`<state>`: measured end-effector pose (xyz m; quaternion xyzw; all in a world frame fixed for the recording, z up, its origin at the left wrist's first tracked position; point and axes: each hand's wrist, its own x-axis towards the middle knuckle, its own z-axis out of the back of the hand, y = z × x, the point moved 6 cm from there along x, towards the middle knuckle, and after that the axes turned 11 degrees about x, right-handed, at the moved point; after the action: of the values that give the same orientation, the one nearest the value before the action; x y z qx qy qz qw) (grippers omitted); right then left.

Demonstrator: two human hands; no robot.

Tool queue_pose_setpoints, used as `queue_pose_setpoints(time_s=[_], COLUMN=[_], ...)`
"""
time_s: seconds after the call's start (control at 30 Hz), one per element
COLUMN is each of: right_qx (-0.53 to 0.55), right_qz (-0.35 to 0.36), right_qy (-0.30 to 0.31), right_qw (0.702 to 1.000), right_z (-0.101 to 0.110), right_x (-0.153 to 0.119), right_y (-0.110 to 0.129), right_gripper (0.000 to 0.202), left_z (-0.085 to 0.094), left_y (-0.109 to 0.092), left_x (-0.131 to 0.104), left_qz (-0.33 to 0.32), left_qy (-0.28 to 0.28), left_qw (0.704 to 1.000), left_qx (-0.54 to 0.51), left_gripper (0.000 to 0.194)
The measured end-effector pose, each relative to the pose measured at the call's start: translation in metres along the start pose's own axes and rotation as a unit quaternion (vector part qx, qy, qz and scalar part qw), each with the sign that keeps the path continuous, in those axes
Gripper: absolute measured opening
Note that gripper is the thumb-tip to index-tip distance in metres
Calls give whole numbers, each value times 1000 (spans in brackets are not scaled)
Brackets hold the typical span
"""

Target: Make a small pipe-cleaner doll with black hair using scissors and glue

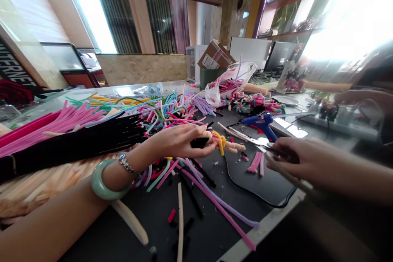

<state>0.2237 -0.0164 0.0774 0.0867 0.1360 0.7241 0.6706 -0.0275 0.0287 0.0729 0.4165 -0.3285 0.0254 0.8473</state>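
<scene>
My left hand (187,141), with a jade bangle (106,180) and a bracelet at the wrist, pinches a small figure of bent fuzzy stems (220,142), beige with a yellow band and a black part. To its right, my right hand (291,153) is closed around scissors (259,142), whose blades point left toward the figure without touching it. A beige stem runs beside the blades. Short pink stem pieces (256,162) lie on the dark mat just below the scissors.
A blue glue gun (260,123) lies behind the scissors, near a phone (290,127). Bundles of black (92,139) and pink stems (58,125) fill the left. A cardboard box (216,55) stands at the back. Another person's hand (359,98) shows at right.
</scene>
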Motion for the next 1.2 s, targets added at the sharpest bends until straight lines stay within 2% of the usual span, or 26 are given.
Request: queue_pose_setpoints(time_s=[0.13,0.23,0.4,0.53,0.63,0.8,0.97,1.1,1.2], right_qx=[12,-6,-44,36,112,142,137,117,88], right_qz=[21,91,206,290,278,237,255,258,261], right_qy=[-17,-58,-171,-232,-250,-277,-280,-293,-313], right_qw=[1000,994,963,928,921,920,915,913,909], right_z=[-30,-39,-25,-9,-7,-14,-18,-19,-20], right_x=[-2,2,8,16,30,47,52,52,48], right_y=[-4,-1,21,54,72,84,87,88,90], right_gripper=[50,43,22,10,12,28,14,8,10], left_z=[-7,-8,-3,-5,-7,-6,-6,-8,-12], left_y=[8,11,13,12,11,12,9,8,8], left_x=[-9,-11,-8,-7,-6,-4,-5,-7,-10], left_qz=[7,-14,-45,-35,-18,14,-30,-18,-12], left_qy=[18,41,62,65,56,39,51,43,54], left_qw=[1000,999,994,996,998,999,995,996,996], left_qx=[7,23,82,54,26,18,80,81,72], left_gripper=[38,38,41,38,36,33,42,43,46])
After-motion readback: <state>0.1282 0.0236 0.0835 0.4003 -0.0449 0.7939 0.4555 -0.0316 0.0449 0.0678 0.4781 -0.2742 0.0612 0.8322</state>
